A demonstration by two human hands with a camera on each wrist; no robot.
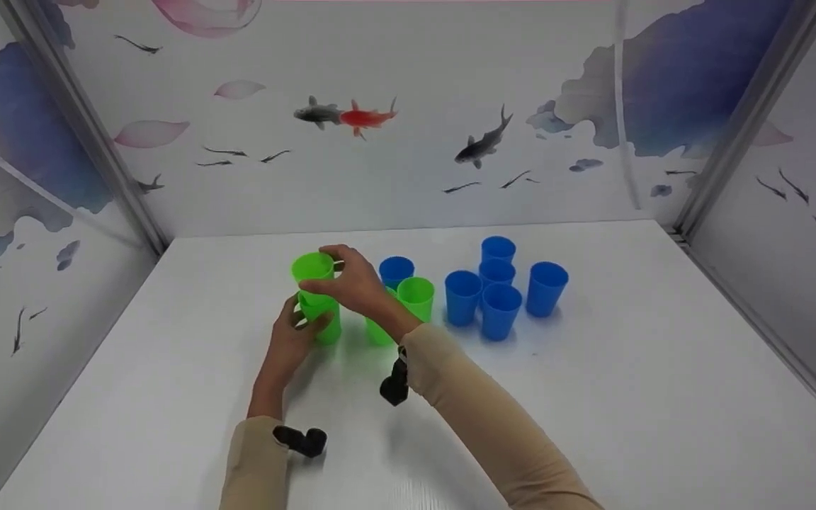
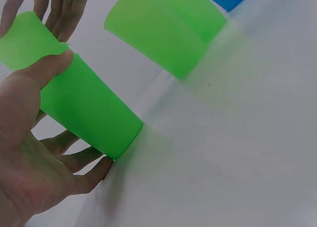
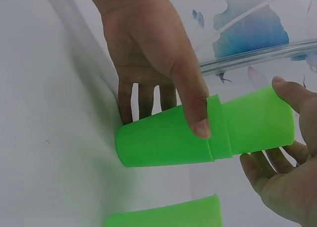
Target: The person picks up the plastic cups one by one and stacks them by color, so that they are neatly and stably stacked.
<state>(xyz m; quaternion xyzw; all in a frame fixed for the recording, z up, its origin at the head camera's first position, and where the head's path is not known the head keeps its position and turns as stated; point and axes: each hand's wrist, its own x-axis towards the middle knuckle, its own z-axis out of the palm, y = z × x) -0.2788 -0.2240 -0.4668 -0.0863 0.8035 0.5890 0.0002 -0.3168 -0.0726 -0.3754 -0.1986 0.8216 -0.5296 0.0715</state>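
My left hand (image 1: 290,343) grips a lower green cup (image 2: 94,106) that stands upright on the table, thumb near its rim and fingers round its side. Above it, my right hand (image 1: 357,283) holds another green cup (image 3: 260,120) by its upper part, thumb on one side and fingers on the other. This upper cup's base is inside the lower one, and most of its wall stands out. Two rims show close together at the joint in the right wrist view. Just right of the hands stand two more green cups, one (image 1: 416,297) in plain sight, the other (image 1: 377,333) partly behind my right wrist.
A blue cup (image 1: 397,270) stands behind the two green ones. Farther right, several blue cups (image 1: 500,312) stand upright in a close group, with one blue cup (image 1: 547,289) at its right side. Printed walls (image 1: 394,191) bound the white table (image 1: 592,425) at the back and sides.
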